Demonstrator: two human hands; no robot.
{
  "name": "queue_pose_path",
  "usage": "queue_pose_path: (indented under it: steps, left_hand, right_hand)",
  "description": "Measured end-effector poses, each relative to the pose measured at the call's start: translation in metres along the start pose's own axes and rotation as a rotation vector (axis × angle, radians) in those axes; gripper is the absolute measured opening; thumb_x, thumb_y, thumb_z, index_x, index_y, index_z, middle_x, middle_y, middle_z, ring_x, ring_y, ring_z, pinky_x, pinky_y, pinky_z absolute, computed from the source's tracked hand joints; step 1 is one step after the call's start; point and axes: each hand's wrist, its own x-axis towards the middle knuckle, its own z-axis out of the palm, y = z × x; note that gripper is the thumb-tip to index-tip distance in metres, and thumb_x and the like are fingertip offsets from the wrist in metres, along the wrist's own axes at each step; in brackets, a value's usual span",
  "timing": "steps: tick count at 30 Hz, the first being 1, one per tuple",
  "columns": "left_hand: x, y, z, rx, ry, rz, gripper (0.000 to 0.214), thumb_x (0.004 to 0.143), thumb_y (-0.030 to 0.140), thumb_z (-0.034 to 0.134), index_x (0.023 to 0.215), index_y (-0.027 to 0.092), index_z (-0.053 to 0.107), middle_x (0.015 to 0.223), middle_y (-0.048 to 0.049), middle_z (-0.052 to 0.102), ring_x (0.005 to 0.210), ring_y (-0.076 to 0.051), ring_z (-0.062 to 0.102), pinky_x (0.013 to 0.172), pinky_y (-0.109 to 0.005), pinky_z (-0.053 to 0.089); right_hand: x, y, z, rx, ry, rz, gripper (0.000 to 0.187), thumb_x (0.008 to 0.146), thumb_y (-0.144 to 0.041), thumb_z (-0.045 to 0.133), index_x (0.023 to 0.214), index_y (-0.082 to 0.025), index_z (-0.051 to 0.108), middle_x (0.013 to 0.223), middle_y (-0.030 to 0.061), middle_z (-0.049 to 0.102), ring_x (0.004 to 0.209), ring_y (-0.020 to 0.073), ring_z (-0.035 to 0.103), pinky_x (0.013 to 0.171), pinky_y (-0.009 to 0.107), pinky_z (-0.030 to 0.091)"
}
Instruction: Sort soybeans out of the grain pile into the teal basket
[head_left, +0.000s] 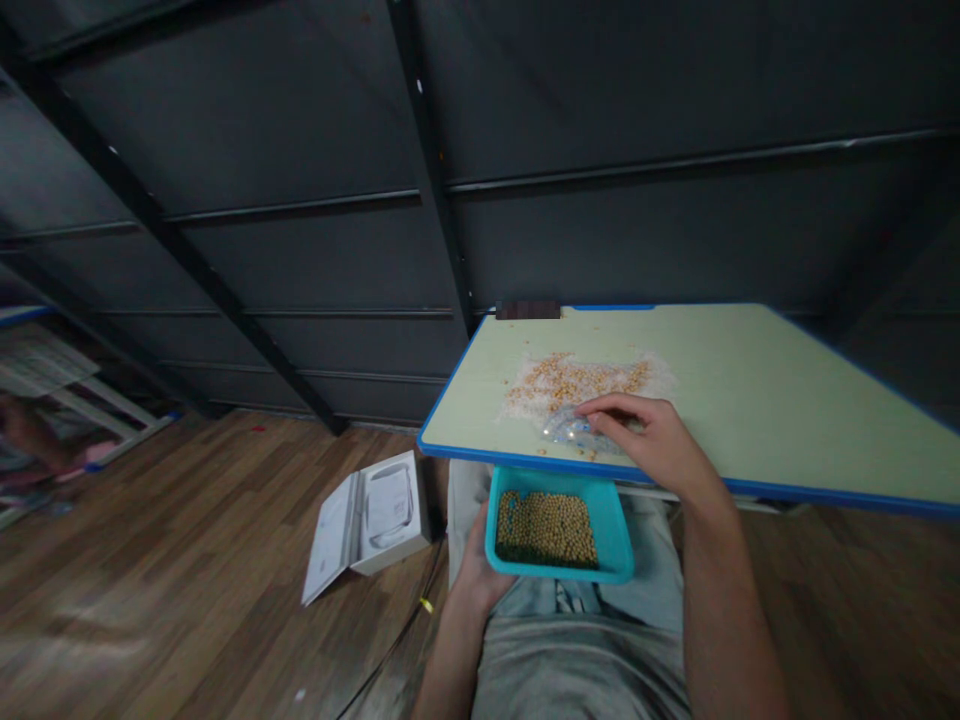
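Observation:
My left hand (474,570) grips the left side of a teal tray (619,540) filled with tan beans, held on my lap just under the desk's front edge. My right hand (651,438) lies on the pale green desk (750,400), fingers curled over a small clear plastic piece (564,428) near the front edge. Behind the fingers, a spread of tan beans mixed with white grains (581,380) covers the middle of the desktop.
The desk has a blue rim (825,494) and a dark block (528,310) at its far edge. An open white box (371,520) lies on the wooden floor at left, with a cable (405,625) beside it. A dark panelled wall is behind.

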Motion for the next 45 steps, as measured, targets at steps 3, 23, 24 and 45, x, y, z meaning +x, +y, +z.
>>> queue_pose_path:
  steps: [3,23,24,45]
  left_hand:
    - [0.0,0.0,0.0,0.004,0.014,0.011,0.036,0.083,0.045,0.074,0.107,0.018,0.077,0.107,-0.0094,0.082,0.123,-0.035,0.067,0.11,-0.045,0.05]
    - [0.003,-0.001,-0.011,-0.016,0.02,-0.006,0.032,0.083,0.044,0.073,0.106,0.021,0.074,0.104,-0.0081,0.082,0.122,-0.034,0.067,0.111,-0.049,0.048]
    - [0.004,-0.001,-0.011,-0.014,0.018,-0.007,0.031,0.084,0.043,0.072,0.106,0.021,0.074,0.103,-0.008,0.082,0.122,-0.033,0.067,0.111,-0.048,0.048]
    - [-0.002,0.0,-0.001,-0.012,0.02,-0.016,0.038,0.086,0.046,0.07,0.11,0.017,0.077,0.11,-0.0095,0.081,0.122,-0.036,0.067,0.11,-0.048,0.05]
  right_hand:
    - [0.0,-0.001,0.0,-0.005,0.0,-0.001,0.019,0.093,-0.025,0.061,0.098,-0.025,0.08,0.103,0.004,0.082,0.094,0.0219,0.074,0.081,0.037,0.058]
    - [0.001,0.001,0.001,-0.005,-0.007,0.016,0.018,0.092,-0.025,0.062,0.097,-0.025,0.079,0.099,0.0038,0.081,0.09,0.0218,0.074,0.08,0.037,0.058]
    - [0.001,0.001,0.001,-0.006,-0.003,0.019,0.018,0.092,-0.025,0.062,0.097,-0.025,0.079,0.099,0.0039,0.081,0.09,0.0217,0.074,0.08,0.037,0.058]
    - [0.001,-0.003,0.001,0.038,0.025,0.043,0.015,0.09,-0.028,0.064,0.094,-0.024,0.079,0.095,0.0049,0.081,0.086,0.0223,0.073,0.078,0.038,0.058]
